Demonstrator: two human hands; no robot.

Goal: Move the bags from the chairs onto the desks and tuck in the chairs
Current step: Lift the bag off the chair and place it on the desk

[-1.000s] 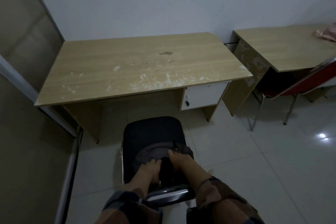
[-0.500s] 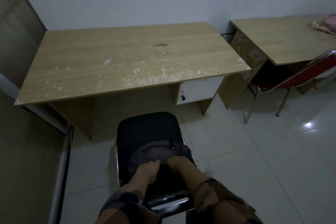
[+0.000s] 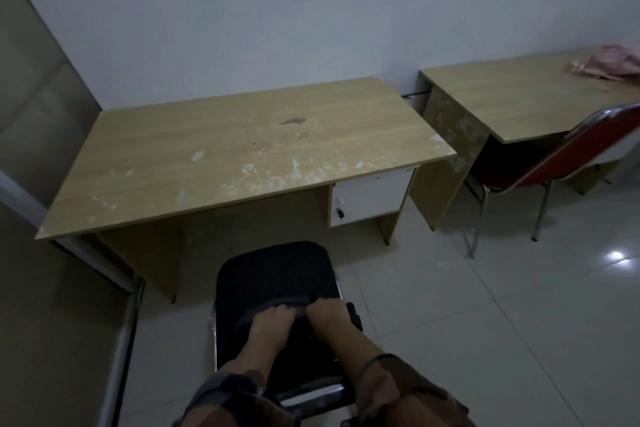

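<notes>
A dark grey bag (image 3: 298, 333) rests on the black chair (image 3: 273, 274), which stands pulled back from the wooden desk (image 3: 242, 149). My left hand (image 3: 268, 322) and my right hand (image 3: 325, 317) both grip the bag's top edge, side by side. Most of the bag is hidden under my hands and forearms. To the right, a red chair (image 3: 568, 156) is pushed under a second wooden desk (image 3: 519, 97), and a pink bag (image 3: 613, 64) lies on that desk's far right.
A white drawer unit (image 3: 370, 199) hangs under the near desk's right side. A glass partition (image 3: 34, 135) with a metal frame runs along the left. White tiled floor (image 3: 485, 322) spreads to the right. A white wall stands behind both desks.
My view has tilted up, so both desks sit lower in frame. My hands have shifted from the bag's middle to its top edge and closed tighter on it.
</notes>
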